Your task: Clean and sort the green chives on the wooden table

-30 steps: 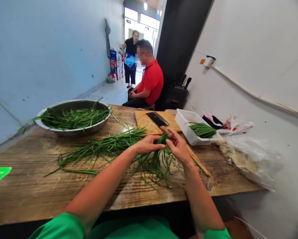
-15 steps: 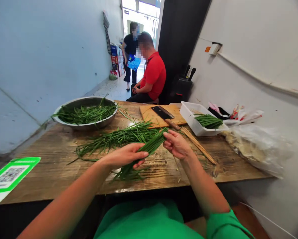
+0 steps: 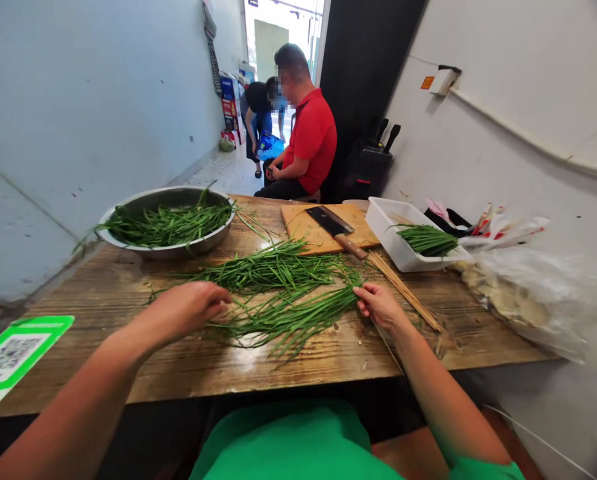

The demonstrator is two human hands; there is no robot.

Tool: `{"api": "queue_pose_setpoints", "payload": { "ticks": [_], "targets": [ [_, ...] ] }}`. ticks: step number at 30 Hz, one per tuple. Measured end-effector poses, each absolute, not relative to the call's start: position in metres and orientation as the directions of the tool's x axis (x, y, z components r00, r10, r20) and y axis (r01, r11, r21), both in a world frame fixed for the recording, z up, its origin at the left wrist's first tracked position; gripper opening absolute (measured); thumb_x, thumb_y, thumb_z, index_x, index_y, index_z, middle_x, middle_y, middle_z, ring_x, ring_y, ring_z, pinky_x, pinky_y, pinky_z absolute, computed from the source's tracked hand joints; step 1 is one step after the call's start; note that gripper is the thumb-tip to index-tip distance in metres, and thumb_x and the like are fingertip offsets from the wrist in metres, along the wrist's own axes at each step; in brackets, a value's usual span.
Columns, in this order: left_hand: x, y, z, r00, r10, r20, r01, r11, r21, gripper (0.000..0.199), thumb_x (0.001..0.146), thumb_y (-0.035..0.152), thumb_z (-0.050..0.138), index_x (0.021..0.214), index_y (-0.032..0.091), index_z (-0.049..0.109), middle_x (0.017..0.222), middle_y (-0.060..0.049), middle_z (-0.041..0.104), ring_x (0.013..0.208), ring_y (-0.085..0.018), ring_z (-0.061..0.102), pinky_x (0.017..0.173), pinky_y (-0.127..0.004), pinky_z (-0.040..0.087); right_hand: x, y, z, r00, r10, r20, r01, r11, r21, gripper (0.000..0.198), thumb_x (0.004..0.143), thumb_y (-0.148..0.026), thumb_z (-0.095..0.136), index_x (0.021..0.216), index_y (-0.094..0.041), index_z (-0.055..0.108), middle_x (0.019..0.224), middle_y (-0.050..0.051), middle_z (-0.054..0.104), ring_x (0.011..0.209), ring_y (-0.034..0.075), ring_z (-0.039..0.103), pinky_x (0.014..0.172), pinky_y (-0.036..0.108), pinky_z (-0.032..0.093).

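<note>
Narrow room with pale walls, someone in a red shirt (image 3: 313,143) sitting down the far end, and a wooden worktop (image 3: 178,373) up front loaded with greens. The bunch of long green stalks (image 3: 303,317) lay flat across the middle, just in front of a bigger messy heap (image 3: 273,267). The right hand (image 3: 381,307) had its fingers pinched narrow on the gathered right end, and the rest fanned out leftward from there. The left hand (image 3: 191,307) hung near the loose ends with its fingers half curled; couldn't tell if they had any strands. I'd guess that bunch was super light, floppy, maybe a bit slick, and easy to bruise or snap if squeezed. The gathered end looked like the best place to grip, gently, since the loose end would probably just splay and tangle. Behind the heap sat a cleaver (image 3: 328,220) on a chopping board (image 3: 296,220), with thin sticks (image 3: 403,290) just right of the bunch and a metal basin (image 3: 178,253) of greens off left.
</note>
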State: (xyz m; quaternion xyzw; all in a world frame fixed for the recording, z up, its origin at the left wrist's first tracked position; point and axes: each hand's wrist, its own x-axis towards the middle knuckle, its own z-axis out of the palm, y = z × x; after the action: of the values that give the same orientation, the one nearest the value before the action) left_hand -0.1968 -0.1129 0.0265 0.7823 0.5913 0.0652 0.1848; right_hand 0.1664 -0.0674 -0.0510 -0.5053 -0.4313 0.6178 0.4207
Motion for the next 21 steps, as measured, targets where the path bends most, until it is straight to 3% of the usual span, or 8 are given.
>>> {"api": "queue_pose_setpoints", "payload": {
  "ticks": [5,9,12,16,21],
  "targets": [
    [-0.139,-0.068,0.022,0.599,0.786,0.150,0.779,-0.616,0.116,0.019,0.079,0.026,0.050,0.087,0.025,0.067,0.084,-0.004,0.061,0.083,-0.017,0.051,0.076,-0.029,0.031,0.159,-0.049,-0.037,-0.248,0.943,-0.223,0.086,-0.207,-0.974,0.038,0.063,-0.050,0.064,0.062,-0.019,0.042,0.036,-0.011,0.039,0.029,0.003,0.033,0.026,0.013,0.022],
    [-0.114,-0.036,0.000,0.617,0.760,0.202,0.770,-0.636,0.041,0.018,0.080,0.026,0.051,0.083,0.023,0.068,0.074,-0.005,0.059,0.080,-0.017,0.049,0.074,-0.031,0.029,0.149,-0.032,-0.035,-0.301,0.935,-0.186,0.082,-0.169,-0.982,0.036,0.068,-0.052,0.059,0.064,-0.018,0.045,0.036,-0.011,0.036,0.027,0.003,0.029,0.025,0.014,0.018],
    [-0.116,-0.022,-0.008,0.632,0.758,0.163,0.771,-0.637,-0.030,0.015,0.078,0.026,0.054,0.083,0.025,0.068,0.075,-0.005,0.058,0.083,-0.019,0.048,0.073,-0.031,0.029,0.144,-0.029,-0.042,-0.248,0.956,-0.158,0.043,-0.152,-0.987,0.034,0.068,-0.050,0.059,0.079,-0.017,0.052,0.042,-0.011,0.038,0.028,0.003,0.031,0.024,0.013,0.018],
    [-0.121,-0.017,-0.010,0.667,0.737,0.106,0.744,-0.667,-0.045,0.015,0.076,0.026,0.057,0.087,0.027,0.067,0.081,-0.004,0.058,0.086,-0.018,0.048,0.072,-0.029,0.030,0.140,-0.035,-0.051,-0.203,0.973,-0.105,0.037,-0.100,-0.994,0.046,0.071,-0.046,0.056,0.109,-0.019,0.050,0.050,-0.011,0.039,0.028,0.003,0.034,0.024,0.012,0.020],
    [-0.113,-0.007,-0.006,0.700,0.709,0.091,0.707,-0.705,0.054,0.013,0.078,0.026,0.055,0.081,0.023,0.067,0.082,-0.003,0.062,0.084,-0.016,0.052,0.075,-0.028,0.033,0.136,-0.039,-0.050,-0.219,0.969,-0.113,0.064,-0.101,-0.993,0.045,0.074,-0.043,0.053,0.110,-0.017,0.054,0.054,-0.009,0.041,0.028,0.002,0.035,0.025,0.014,0.021]
  ]
}}
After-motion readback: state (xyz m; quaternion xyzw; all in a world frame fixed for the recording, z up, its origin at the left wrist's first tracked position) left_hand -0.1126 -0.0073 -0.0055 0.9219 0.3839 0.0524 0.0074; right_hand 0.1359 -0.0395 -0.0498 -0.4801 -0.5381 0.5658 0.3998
